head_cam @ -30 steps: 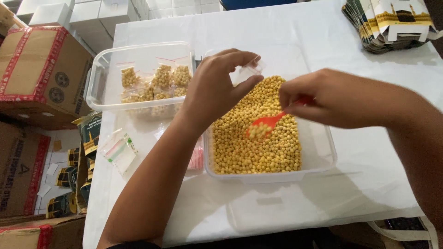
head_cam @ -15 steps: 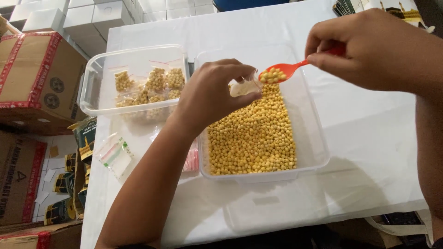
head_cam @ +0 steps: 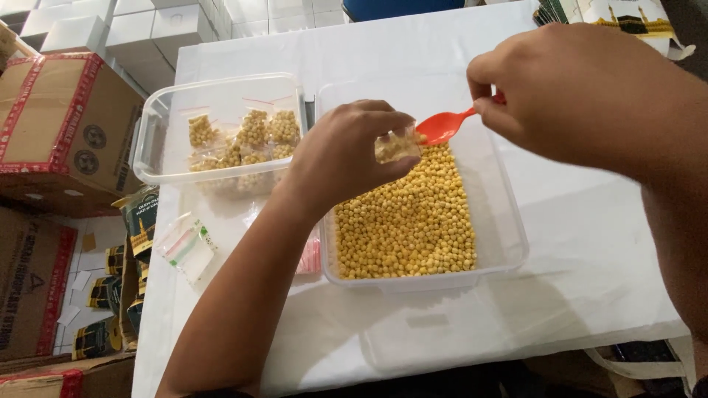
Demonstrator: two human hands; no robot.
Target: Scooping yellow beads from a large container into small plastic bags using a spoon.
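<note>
White table [head_cam: 590, 243] holds a tub [head_cam: 509, 221] of yellow beans [head_cam: 405, 221]. Above it, left hand [head_cam: 346, 155] pinches a part-filled bag [head_cam: 396, 146]; right hand [head_cam: 582, 88] grips a red spoon [head_cam: 442, 127] at its mouth. Several filled bags [head_cam: 251, 140] lie left of the tub; many beans remain.

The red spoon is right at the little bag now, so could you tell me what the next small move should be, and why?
Probably draw the red spoon back and dip it again into the yellow pellets. Its bowl looks empty beside the small clear bag, which the left hand pinches open above the clear tub; the right hand holds the spoon's handle. How full the bag is, I cannot tell.
</note>
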